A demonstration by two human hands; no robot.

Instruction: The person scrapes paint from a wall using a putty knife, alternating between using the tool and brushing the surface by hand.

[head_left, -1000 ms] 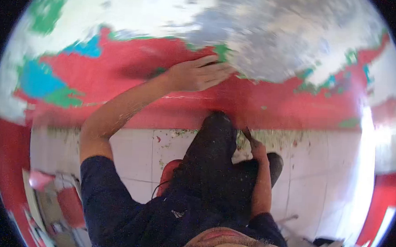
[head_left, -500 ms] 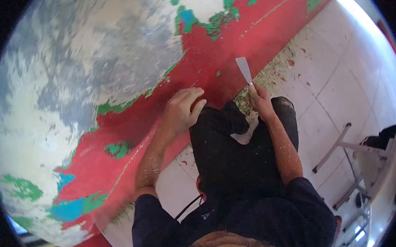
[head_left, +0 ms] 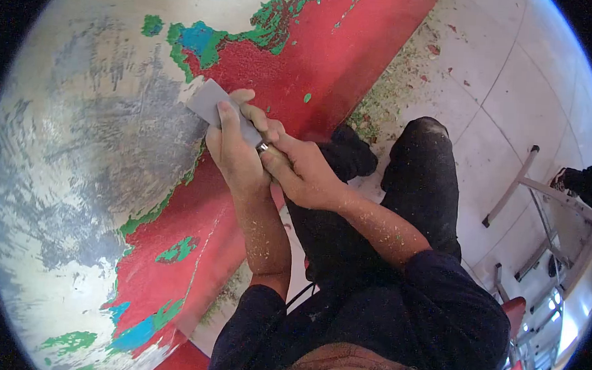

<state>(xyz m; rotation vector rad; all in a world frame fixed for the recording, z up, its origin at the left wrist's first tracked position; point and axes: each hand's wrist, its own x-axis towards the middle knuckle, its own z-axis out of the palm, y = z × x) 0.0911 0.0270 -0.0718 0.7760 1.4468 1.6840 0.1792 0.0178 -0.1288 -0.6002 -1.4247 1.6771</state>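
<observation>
A putty knife with a broad grey metal blade [head_left: 208,103] lies across both hands, its blade against the wall where red paint meets the scraped area. My right hand [head_left: 307,171] is closed around its handle. My left hand [head_left: 236,148] grips the blade, with fingers on its face and around its side. The wall shows red paint [head_left: 302,65], green and blue patches [head_left: 196,38], and a bare grey-white scraped surface [head_left: 111,128].
Paint flakes [head_left: 380,109] lie on the tiled floor [head_left: 476,67] along the wall's foot. My bent knees in black trousers [head_left: 421,165] are close by. Metal furniture legs [head_left: 510,189] and a red chair edge [head_left: 513,314] stand at the right.
My right hand has moved left with the putty knife, bringing its blade to the wall. My left hand, empty before, has taken hold of the blade. The view has shifted.
</observation>
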